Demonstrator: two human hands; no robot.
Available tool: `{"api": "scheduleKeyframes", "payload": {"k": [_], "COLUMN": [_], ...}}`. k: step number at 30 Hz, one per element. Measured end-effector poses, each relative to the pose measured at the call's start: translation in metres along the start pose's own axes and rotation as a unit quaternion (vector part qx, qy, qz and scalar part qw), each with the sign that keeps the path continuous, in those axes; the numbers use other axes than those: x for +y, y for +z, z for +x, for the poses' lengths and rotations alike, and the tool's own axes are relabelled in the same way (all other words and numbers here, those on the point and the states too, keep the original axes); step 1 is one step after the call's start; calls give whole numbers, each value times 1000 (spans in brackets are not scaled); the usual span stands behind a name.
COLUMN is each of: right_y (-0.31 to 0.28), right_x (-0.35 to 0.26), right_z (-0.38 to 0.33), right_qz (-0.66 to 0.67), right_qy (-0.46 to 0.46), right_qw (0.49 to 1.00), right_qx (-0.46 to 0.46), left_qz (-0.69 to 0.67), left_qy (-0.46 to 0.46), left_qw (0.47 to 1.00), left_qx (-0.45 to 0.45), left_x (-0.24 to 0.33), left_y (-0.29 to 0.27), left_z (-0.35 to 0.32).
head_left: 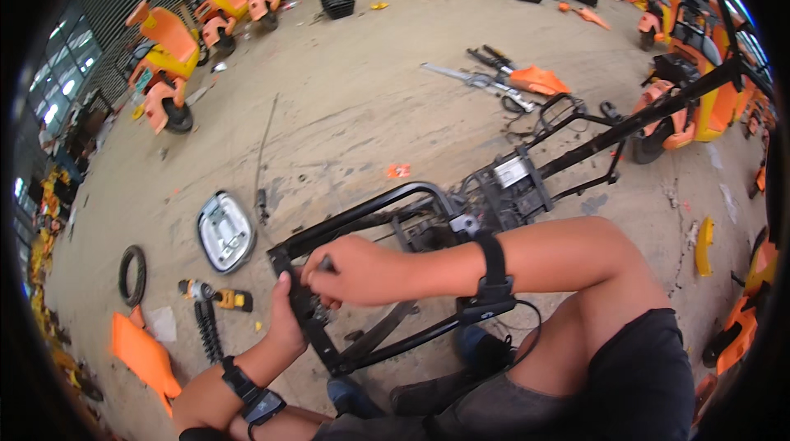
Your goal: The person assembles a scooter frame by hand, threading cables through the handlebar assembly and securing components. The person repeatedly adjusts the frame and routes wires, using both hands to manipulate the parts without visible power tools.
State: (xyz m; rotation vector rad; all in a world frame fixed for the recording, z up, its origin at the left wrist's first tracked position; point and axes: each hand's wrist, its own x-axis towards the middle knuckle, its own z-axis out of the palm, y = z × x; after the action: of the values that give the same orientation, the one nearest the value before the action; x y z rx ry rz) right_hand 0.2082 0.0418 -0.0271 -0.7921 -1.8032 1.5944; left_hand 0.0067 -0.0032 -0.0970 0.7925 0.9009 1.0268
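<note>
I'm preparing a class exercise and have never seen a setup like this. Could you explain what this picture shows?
There is no robot here. A person works bare-handed, and a wide fisheye camera on their head looks down, so straight edges bend near the rim. Picture left is their left.

The left hand is at the left end of a black tubular scooter frame. The right hand is curled there too, around a small dark piece, too unclear to name. Both forearms wear strapped black devices.

On the floor to the left lie a yellow-and-black cordless power tool, a coil-spring shock absorber, a tyre, an orange panel and an oval part with a silvery inside. Yellow-and-orange scooters stand farther off.
</note>
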Motion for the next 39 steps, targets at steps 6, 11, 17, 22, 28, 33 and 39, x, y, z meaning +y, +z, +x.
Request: {"api": "scheduleKeyframes", "payload": {"k": [6,11,17,22,28,33,39], "right_y": [-4,-5,-9,-8,-2,-1,-1], "right_x": [2,-3,-9,-3,-2,-8,-3], "right_z": [6,1,-2,-1,7,14,22], "right_qz": [70,-27,-77,-76,-157,-184,-177], "right_qy": [63,47,-9,-10,-71,-67,-38], "right_qw": [996,998,997,997,984,980,981], "right_qx": [-8,15,21,12,33,24,70], "left_qz": [36,26,49,60,57,79,79], "left_qy": [6,-17,-3,-9,-7,10,13], "left_qw": [999,998,998,998,998,996,996], "left_qx": [8,57,37,32,39,44,27], "left_x": [9,4,2,5,7,6,5], "left_y": [8,0,-8,2,0,-1,-2], "left_z": [2,1,-3,-1,-2,-2,0]}}
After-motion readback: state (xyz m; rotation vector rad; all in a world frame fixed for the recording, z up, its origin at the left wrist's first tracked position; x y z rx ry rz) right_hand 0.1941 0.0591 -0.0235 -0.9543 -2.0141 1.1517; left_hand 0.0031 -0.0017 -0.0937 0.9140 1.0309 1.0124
